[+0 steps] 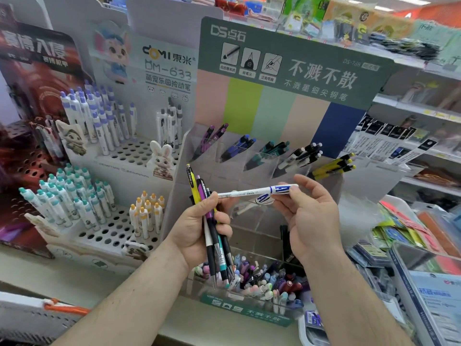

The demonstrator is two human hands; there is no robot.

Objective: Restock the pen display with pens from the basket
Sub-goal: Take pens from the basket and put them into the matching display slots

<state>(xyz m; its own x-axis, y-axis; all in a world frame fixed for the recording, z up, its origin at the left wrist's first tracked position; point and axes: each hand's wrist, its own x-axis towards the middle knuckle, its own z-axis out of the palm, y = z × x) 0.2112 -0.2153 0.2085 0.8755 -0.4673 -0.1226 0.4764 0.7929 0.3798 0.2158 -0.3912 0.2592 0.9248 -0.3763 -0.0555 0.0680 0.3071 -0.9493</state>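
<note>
Sorting step: left hand (199,228) gripping mixed pen bundle (212,236); right hand (309,216) pinching white-blue pen (257,192) held across. Next probably needing matching slot in clear pen display (254,156). Basket not identifiable.

**Plastic, card and clear acrylic at the pen display**

The pen display (287,78) has a matt printed card back in green, with pastel colour stripes below its header. In front of this card the slanted compartments (252,161) are of clear, glossy plastic that catches light. The white pen (257,192) looks like smooth plastic with blue print, and the bundle of pens (214,228) has glossy plastic barrels; one tip looks like metal. To the left of the display, the white perforated stand (117,156) looks smooth and matt, with printed card figures. To the right of the display, packets (409,231) shine like plastic film.
</note>
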